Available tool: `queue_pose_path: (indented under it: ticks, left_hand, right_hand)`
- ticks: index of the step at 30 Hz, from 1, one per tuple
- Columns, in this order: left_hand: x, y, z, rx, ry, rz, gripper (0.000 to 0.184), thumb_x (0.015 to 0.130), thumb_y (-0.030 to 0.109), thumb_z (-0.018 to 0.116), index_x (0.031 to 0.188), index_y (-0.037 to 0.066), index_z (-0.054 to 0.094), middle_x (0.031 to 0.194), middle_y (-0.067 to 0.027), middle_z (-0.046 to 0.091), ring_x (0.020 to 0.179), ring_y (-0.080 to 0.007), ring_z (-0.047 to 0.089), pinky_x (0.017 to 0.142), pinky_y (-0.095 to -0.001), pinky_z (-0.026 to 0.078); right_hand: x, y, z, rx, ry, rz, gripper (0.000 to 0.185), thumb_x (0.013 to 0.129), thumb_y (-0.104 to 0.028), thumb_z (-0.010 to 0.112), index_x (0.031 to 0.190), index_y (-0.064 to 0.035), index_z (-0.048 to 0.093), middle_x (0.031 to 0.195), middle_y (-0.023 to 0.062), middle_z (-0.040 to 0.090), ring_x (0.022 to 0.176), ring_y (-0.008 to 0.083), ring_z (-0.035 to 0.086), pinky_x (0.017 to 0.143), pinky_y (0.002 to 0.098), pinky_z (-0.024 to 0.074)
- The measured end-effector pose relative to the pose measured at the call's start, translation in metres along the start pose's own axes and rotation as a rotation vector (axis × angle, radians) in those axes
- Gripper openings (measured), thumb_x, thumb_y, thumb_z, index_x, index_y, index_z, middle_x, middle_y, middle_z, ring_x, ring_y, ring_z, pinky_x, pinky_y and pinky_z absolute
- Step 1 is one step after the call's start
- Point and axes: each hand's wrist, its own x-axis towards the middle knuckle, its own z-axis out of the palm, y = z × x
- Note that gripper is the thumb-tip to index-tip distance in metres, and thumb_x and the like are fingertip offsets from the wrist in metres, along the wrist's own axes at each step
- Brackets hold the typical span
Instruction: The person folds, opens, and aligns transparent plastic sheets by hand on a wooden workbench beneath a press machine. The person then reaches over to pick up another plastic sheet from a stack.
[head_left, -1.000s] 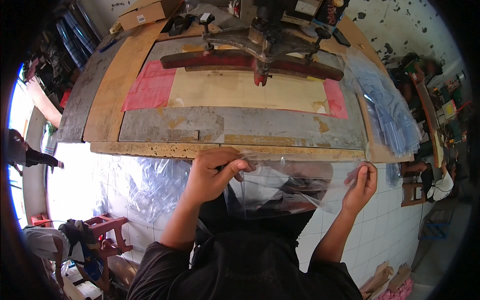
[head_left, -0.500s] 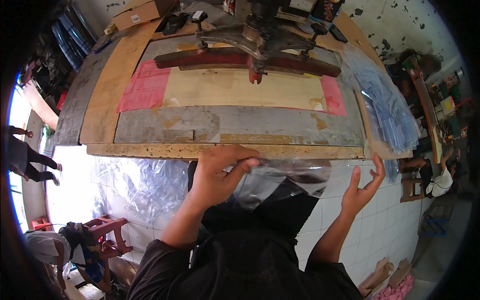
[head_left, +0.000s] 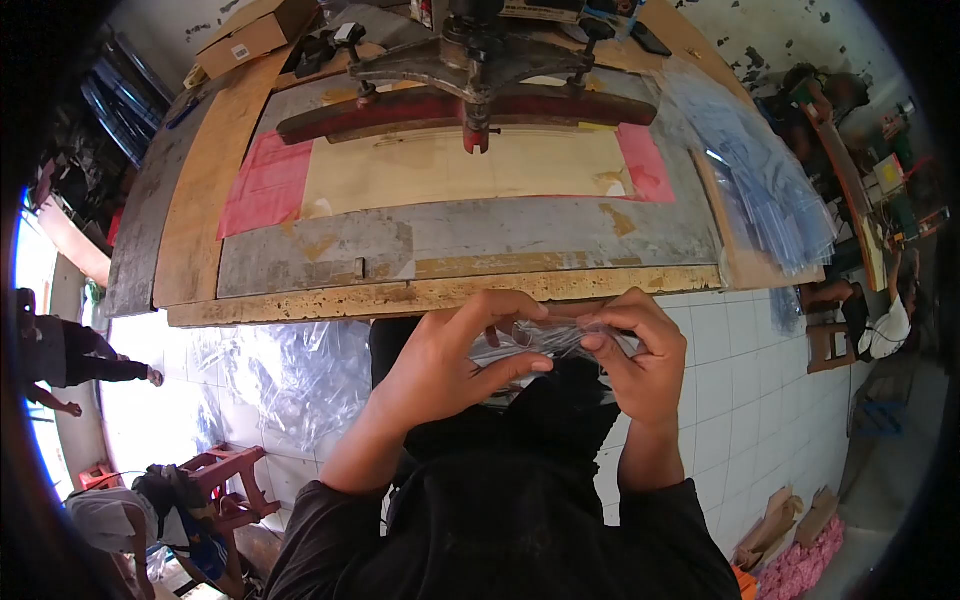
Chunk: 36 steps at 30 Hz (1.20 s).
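Note:
A thin, crumpled clear plastic sheet [head_left: 560,338] is gathered between my two hands, just in front of the workbench edge and above my lap. My left hand [head_left: 445,355] curls around its left part, thumb in front and fingers behind, with a visible gap between thumb and index finger. At the other end, my right hand [head_left: 645,355] pinches the plastic between thumb and bent fingers. Behind my hands is the wooden front edge of the workbench [head_left: 440,292]. Part of the sheet is hidden by my fingers, and its lower part is hard to make out against my dark clothes.
A press with a red bar [head_left: 400,115] stands over a yellow sheet [head_left: 460,170] with pink ends. Clear plastic sheets [head_left: 770,195] are piled at the bench's right; more plastic [head_left: 290,380] lies below left. A cardboard box [head_left: 255,38] stands far left. Other people are at both sides.
My right hand has moved left from open beside the sheet to pinching it. My left hand's thumb and index finger have spread from their pinch. The plastic is more bunched, and the view has shifted.

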Motion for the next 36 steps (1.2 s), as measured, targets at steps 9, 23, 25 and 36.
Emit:
queue_pose_path:
  ticks: [9,23,25,36]
  left_hand:
    - [0.01,0.005,0.01,0.013,-0.064,-0.016,0.043,0.082,0.017,0.088,0.118,0.003,0.07,0.107,-0.0122,0.076,0.095,-0.0257,0.076,0.082,-0.0359,0.058]
    - [0.018,0.0,0.015,0.071,-0.088,-0.17,0.036,0.086,0.029,0.085,0.109,0.003,0.072,0.086,-0.0156,0.075,0.075,-0.032,0.074,0.069,-0.0366,0.057]
    - [0.02,0.0,0.018,0.111,-0.055,-0.079,0.036,0.087,0.028,0.085,0.109,0.003,0.072,0.087,-0.0157,0.075,0.075,-0.0307,0.075,0.068,-0.0362,0.057]
    - [0.033,-0.016,-0.03,-0.297,0.183,-0.443,0.027,0.095,0.006,0.075,0.119,-0.004,0.067,0.099,-0.0129,0.078,0.081,-0.0155,0.073,0.074,-0.0279,0.058]
  right_hand:
    - [-0.009,0.007,-0.003,0.066,0.07,-0.006,0.015,0.091,-0.01,0.079,0.094,0.0031,0.073,0.09,0.0094,0.068,0.083,0.0165,0.061,0.072,0.0279,0.0453]
    - [0.005,0.014,-0.003,0.066,0.132,0.024,0.008,0.089,-0.007,0.078,0.091,0.0003,0.076,0.082,0.0054,0.07,0.068,0.0119,0.062,0.063,0.023,0.0436]
    - [-0.001,0.024,-0.001,0.057,0.142,0.041,0.01,0.089,-0.008,0.077,0.095,-0.0007,0.075,0.087,0.0058,0.071,0.075,0.0135,0.063,0.066,0.025,0.0449]
    - [-0.094,0.072,-0.057,-0.535,0.724,-0.098,0.031,0.104,-0.019,0.051,0.126,0.0022,0.056,0.125,0.0164,0.058,0.122,0.0303,0.055,0.105,0.0452,0.0432]
